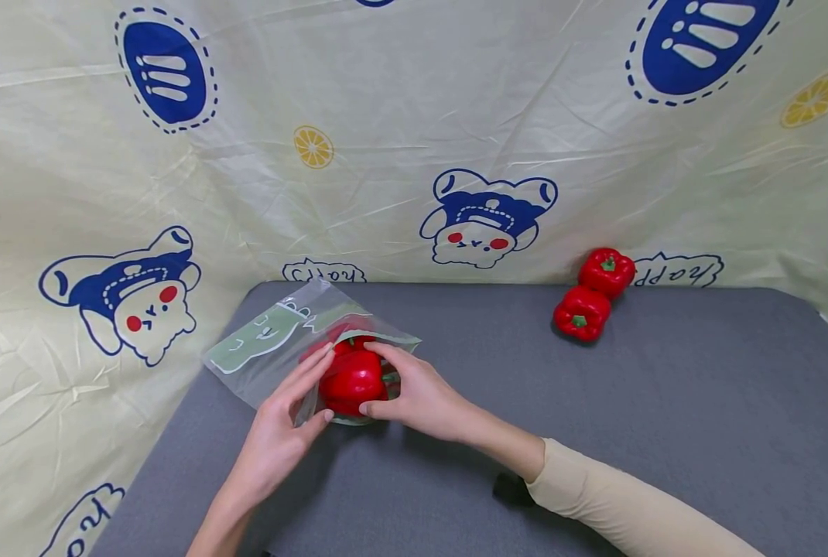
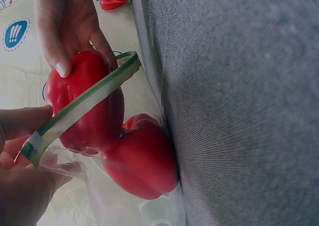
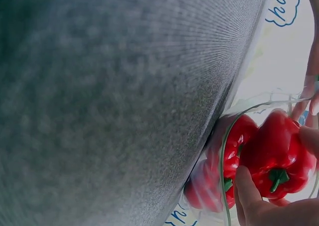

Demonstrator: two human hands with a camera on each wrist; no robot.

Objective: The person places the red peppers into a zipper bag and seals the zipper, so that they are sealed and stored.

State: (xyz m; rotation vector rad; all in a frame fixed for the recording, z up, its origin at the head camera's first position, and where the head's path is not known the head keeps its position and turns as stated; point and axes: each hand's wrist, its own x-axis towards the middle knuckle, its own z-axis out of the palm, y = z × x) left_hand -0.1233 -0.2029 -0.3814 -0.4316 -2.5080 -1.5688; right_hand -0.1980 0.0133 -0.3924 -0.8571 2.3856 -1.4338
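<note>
Beyond the gripped pepper (image 1: pixel 351 384), two others (image 1: pixel 595 291) (outside right-wrist view).

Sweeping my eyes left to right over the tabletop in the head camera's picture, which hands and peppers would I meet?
Left hand → red pepper between the hands → right hand → nearer loose pepper → farther loose pepper. Bagged peppers behind overlap too much to place.

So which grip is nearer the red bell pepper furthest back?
Right. The right grip, around another bell pepper, is in front and left of that pepper; the left grip is farther left, at the zip-top bag.
</note>
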